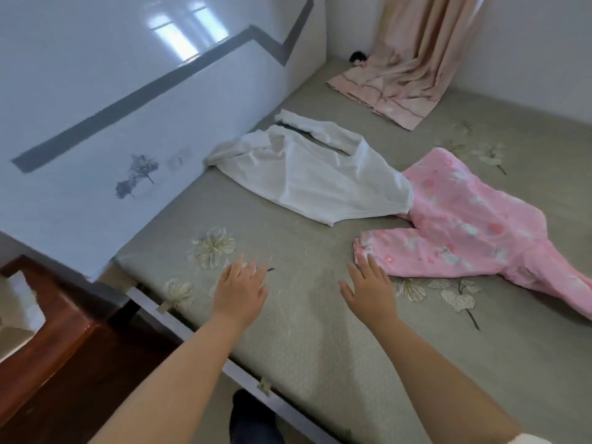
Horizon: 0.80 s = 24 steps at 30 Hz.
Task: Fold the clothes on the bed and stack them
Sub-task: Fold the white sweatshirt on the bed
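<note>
On the grey-green flower-embroidered bed cover (304, 331), both hands hover with fingers spread and empty, the right hand (371, 291) just beside the near cuff of the pink printed cotton trousers (474, 225), the left hand (240, 291) well short of the far crumpled white shirt (314, 177).

Lighting: soft, even daylight, moderately bright; window glare reflected as pale panes on the glossy headboard (179, 30). Shadows: faint, diffuse, beneath garments and forearms. Quality: overall soft focus with slight motion blur; wide-angle distortion bends straight lines toward the edges.
</note>
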Tool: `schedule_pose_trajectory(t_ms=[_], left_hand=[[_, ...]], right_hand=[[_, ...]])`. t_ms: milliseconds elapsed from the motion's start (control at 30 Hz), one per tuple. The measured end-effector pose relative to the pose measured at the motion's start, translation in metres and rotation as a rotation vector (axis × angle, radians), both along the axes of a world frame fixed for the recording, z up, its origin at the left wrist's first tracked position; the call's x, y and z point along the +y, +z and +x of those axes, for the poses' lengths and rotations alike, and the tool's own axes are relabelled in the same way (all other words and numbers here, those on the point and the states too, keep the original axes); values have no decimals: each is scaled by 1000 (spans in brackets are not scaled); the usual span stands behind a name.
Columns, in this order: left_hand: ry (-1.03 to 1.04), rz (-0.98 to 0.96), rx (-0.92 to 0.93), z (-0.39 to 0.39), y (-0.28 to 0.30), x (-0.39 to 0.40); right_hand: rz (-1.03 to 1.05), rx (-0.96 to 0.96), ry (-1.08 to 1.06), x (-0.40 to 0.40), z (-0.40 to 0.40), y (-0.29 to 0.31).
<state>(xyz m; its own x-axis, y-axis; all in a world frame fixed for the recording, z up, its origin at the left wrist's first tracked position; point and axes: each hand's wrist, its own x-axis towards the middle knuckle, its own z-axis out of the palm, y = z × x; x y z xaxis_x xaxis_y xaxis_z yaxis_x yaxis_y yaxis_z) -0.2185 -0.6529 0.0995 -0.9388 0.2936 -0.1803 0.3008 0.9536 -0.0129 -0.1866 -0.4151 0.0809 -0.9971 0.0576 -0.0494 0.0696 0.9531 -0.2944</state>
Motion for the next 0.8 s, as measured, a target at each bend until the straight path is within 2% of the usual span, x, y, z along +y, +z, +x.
schedule_pose_trajectory(t_ms=[233, 467, 633, 700, 800], left_hand=[[-153, 56, -187, -167, -102, -8], [-229, 87, -339, -257, -200, -1], [-259, 308, -171, -271, -243, -4], [-277, 313, -150, -270, -252, -6], [-295, 329, -129, -272, -258, -8]], right_hand=[[121, -219, -180, 1, -108, -68], [261, -377, -239, 16, -193, -126], [323, -432, -232, 32, -250, -171], [317, -436, -217, 33, -269, -188], [247, -328, -229, 30, -288, -204]])
